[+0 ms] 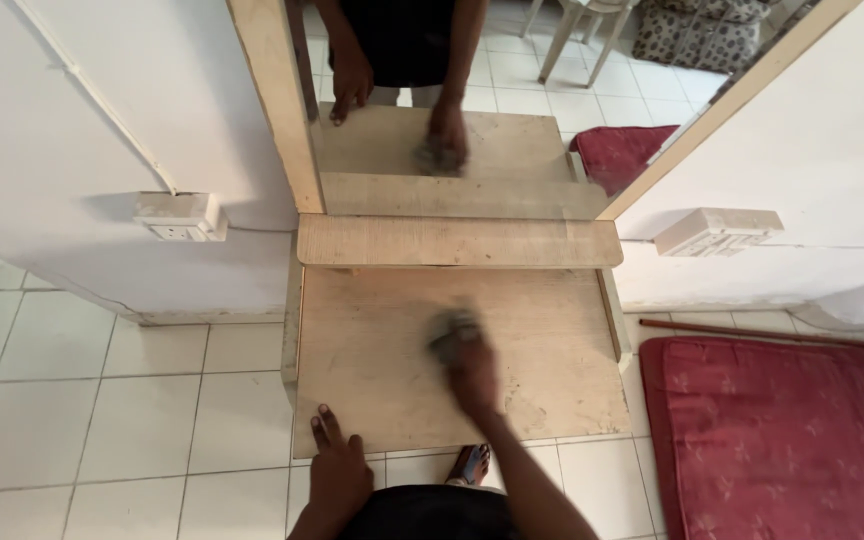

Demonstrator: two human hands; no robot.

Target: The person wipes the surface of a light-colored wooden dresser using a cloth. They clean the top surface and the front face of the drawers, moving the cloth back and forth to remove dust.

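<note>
**Wooden stand before a mirror, cloth at work on its top**

- Socket (pixel 180 218): white box on the left wall, level with the shelf, a cable running up from it.
- Floor (pixel 102 400): pale tiles, left of and under the stand.
- Left hand (pixel 337 470): laid flat, fingers apart, on the near left corner of the top; it holds nothing.
- Top (pixel 372 340): bare wooden board with low side rails. It shows scuffs and dull patches on both sides of the cloth, so wiped and unwiped parts cannot be told apart; how much is done is uncertain.
- Shelf (pixel 452 241): narrow board along the far edge of the top, untouched by either hand.
- Mirror (pixel 512 90): wood-framed, upright behind the shelf, showing both hands in reflection.
- Cloth (pixel 452 330): grey wad, blurred, near the middle of the top, slightly right.
- Right hand (pixel 474 372): closed over the cloth, pressing it to the board; blurred.
- Foot (pixel 470 465): sandalled, below the near edge.
- Box (pixel 717 231): second white fitting, right wall.
- Mat (pixel 782 430): red, on the floor right of the stand.
</note>
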